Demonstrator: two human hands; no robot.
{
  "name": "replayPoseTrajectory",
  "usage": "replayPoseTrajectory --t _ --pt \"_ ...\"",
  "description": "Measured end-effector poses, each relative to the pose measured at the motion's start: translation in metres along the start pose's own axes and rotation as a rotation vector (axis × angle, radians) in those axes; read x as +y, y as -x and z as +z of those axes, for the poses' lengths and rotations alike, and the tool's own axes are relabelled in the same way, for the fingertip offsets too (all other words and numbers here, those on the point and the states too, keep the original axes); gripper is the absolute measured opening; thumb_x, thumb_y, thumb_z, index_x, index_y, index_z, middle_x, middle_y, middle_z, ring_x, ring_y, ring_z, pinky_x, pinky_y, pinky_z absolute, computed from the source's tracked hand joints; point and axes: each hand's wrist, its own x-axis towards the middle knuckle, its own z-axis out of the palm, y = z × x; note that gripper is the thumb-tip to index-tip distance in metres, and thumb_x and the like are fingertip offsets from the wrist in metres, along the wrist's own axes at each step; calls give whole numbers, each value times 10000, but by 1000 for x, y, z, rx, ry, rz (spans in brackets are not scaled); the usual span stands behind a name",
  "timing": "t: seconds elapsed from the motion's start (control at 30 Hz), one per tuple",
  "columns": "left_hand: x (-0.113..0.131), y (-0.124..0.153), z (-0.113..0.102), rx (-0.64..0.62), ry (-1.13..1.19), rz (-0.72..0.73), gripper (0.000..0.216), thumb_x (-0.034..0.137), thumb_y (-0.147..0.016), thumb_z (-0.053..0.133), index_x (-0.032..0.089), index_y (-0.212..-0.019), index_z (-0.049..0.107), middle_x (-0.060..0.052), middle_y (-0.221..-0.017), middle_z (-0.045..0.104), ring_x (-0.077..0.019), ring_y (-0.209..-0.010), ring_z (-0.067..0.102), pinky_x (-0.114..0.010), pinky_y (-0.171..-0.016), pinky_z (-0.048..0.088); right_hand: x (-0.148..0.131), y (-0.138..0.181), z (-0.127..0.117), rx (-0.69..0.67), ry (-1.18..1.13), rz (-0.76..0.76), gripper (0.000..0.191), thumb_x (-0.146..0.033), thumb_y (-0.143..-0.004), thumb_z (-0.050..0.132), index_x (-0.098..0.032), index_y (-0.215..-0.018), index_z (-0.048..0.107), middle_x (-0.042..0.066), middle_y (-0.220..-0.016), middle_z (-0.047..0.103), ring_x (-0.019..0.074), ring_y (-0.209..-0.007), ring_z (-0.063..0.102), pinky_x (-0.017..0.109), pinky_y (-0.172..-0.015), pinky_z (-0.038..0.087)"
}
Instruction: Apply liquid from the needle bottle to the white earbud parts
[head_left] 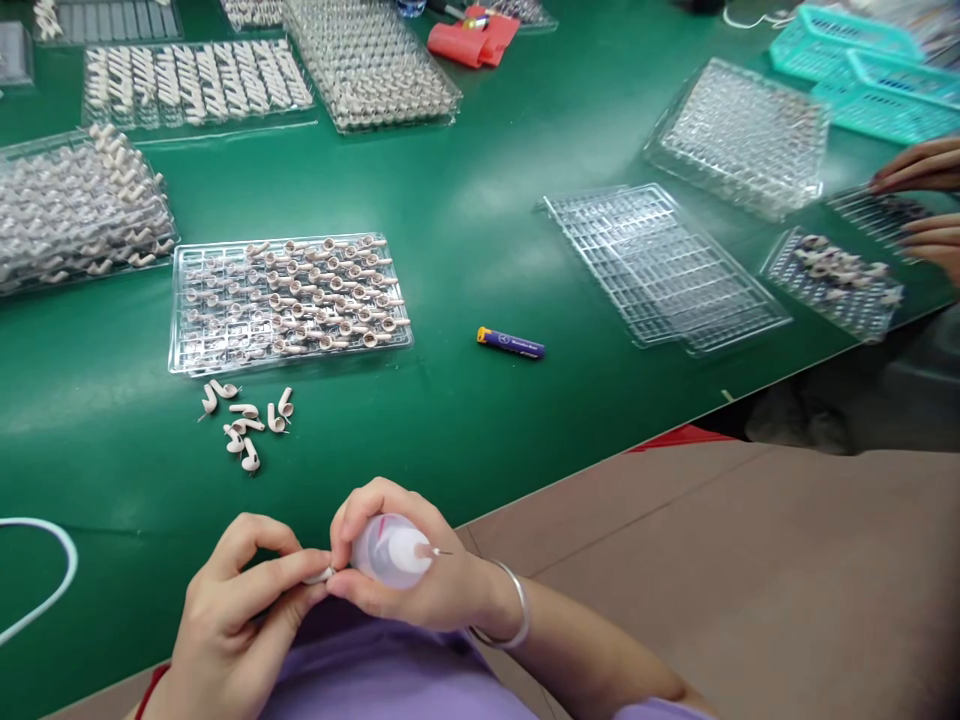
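Observation:
My left hand [244, 605] is closed, pinching a small white earbud shell [320, 575] between thumb and fingers; most of the piece is hidden. My right hand [405, 560] wraps round a translucent squeeze bottle [390, 550] with a fine needle tip, which points to the right, away from the shell. The right fingertips meet the left ones at the shell. Several loose earbud shells [244, 425] with thin wires lie on the green table beyond my left hand. Behind them sits a clear tray [292, 300], its right part filled with rows of the same shells.
A purple and yellow lighter-like tube [510, 343] lies mid-table. Filled trays [199, 80] stand at the back left, and stacked clear trays [664, 265] at the right. Teal baskets [885, 95] are at the far right, near another person's hands [926, 170]. A white cable [64, 545] loops at the left.

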Motion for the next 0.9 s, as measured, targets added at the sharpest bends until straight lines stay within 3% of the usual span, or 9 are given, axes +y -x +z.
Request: replayPoseTrajectory --t 0.17,0.3,0.43,0.53,0.63,0.9 --pt "-8 -1 -3 52 -139 60 298 79 -866 621 253 -1099 686 -20 -895 599 -137 -826 602 -238 -691 517 -3 2 -9 8 -26 119 423 -219 -717 801 -237 -991 479 -12 -846 598 108 -683 577 235 -620 499" --pt "-24 -1 -9 187 -489 144 352 68 -810 699 220 -1126 676 -26 -858 655 -178 -802 595 -331 -754 468 -5 7 -22 19 229 231 447 -201 -833 665 -262 -1187 400 18 -955 586 126 -751 581 251 -655 504" --pt "-36 -1 -11 232 -731 208 325 88 -787 736 173 -1098 689 -39 -810 676 -193 -750 588 -343 -719 435 3 14 -25 126 441 44 499 -228 -832 690 -275 -1232 395 16 -966 633 134 -732 606 237 -622 507" --pt "-38 -1 -10 240 -752 216 312 96 -782 745 164 -1083 697 -40 -803 680 -188 -728 589 -337 -706 428 9 16 -22 168 601 -133 462 -272 -845 702 -268 -1231 449 33 -1000 668 143 -728 631 240 -606 519" --pt "-36 0 -9 232 -725 210 320 81 -776 747 153 -1084 694 -44 -803 677 -186 -734 585 -339 -710 430 9 15 -20 123 707 -250 402 -289 -885 662 -239 -1245 492 59 -995 690 165 -760 649 270 -643 543" --pt "-35 -1 -8 208 -679 186 357 34 -751 760 126 -1088 687 -48 -811 663 -176 -757 559 -344 -708 431 4 13 -20 65 782 -308 372 -231 -880 629 -179 -1228 511 60 -887 686 165 -689 614 292 -617 538"
